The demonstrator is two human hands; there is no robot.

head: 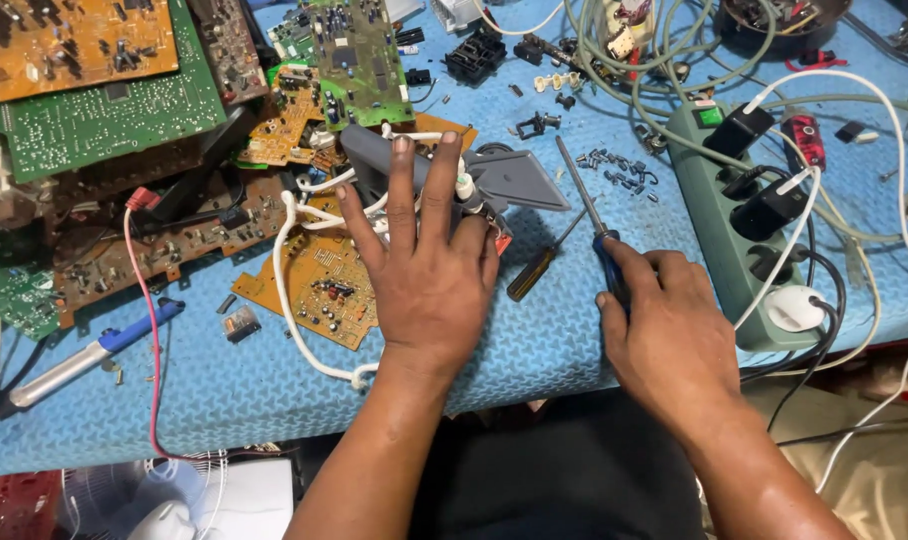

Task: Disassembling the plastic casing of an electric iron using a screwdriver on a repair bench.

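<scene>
My left hand [429, 270] lies flat with fingers spread on a grey plastic part [519, 178] and the white wires [309, 215] beside it, over an orange circuit board [319, 285]. My right hand [664, 325] grips the blue handle of a screwdriver [586, 205]; its metal shaft points away toward a scatter of small screws [619, 168]. A second screwdriver with a yellow handle [534, 272] lies on the blue mat between my hands.
Green and brown circuit boards [94, 110] pile up at the left. A green power strip [749, 220] with black and white plugs sits at the right, amid grey cables [674, 70]. A blue-handled soldering iron [94, 350] lies near the front left edge.
</scene>
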